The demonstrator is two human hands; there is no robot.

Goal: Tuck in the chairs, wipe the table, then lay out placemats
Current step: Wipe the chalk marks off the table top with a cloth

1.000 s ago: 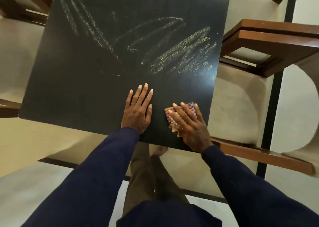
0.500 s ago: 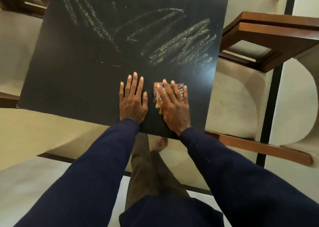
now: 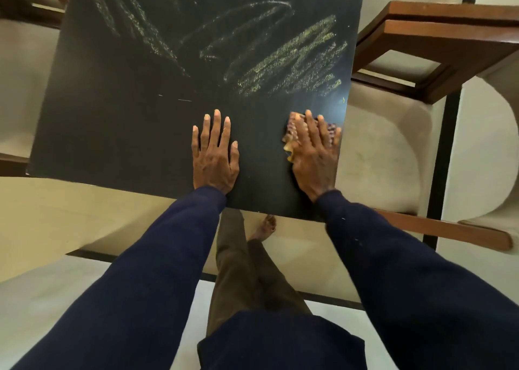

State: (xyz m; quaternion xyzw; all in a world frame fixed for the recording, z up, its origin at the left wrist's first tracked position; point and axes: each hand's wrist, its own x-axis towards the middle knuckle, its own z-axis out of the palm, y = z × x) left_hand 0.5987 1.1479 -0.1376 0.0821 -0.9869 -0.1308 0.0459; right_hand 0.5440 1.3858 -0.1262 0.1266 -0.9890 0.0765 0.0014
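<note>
Pale floor and cream cushions around a black desk (image 3: 126,122), seen from above. Streaked across the far half with yellowish chalk marks (image 3: 292,60), thickest toward the right edge. Dark and mostly free of streaks on the near half. Wiping stage by the look of it, with no placemats anywhere in view.

For the left hand (image 3: 214,156): flat on the desk near the front edge, fingers straight and slightly spread, thumb out, holding nothing. Probably planted there as a brace for leaning over, and for steadying the top against the rubbing.

For the right hand (image 3: 314,159): pressed palm-down on a checked cloth (image 3: 290,140), purple and orange, close to the right edge of the desk and just short of the chalk. Fingers laid fairly straight over the cloth rather than curled round it, pinning it by pressure. Slightly blurred, so hard to say more about the thumb. Bunched folds peeping out past the fingertips and on the inner side. Kept flat that way, presumably, for spreading the push over a wide patch.

Wooden-armed chair (image 3: 449,40) at the right, cushion partly under the desk edge. Only a dark corner of a second chair (image 3: 31,1) at the far left. Hard to judge whether either is fully tucked in.

Next, likely: pushing the cloth forward into the thick marks, with care against sliding off the right edge.
</note>
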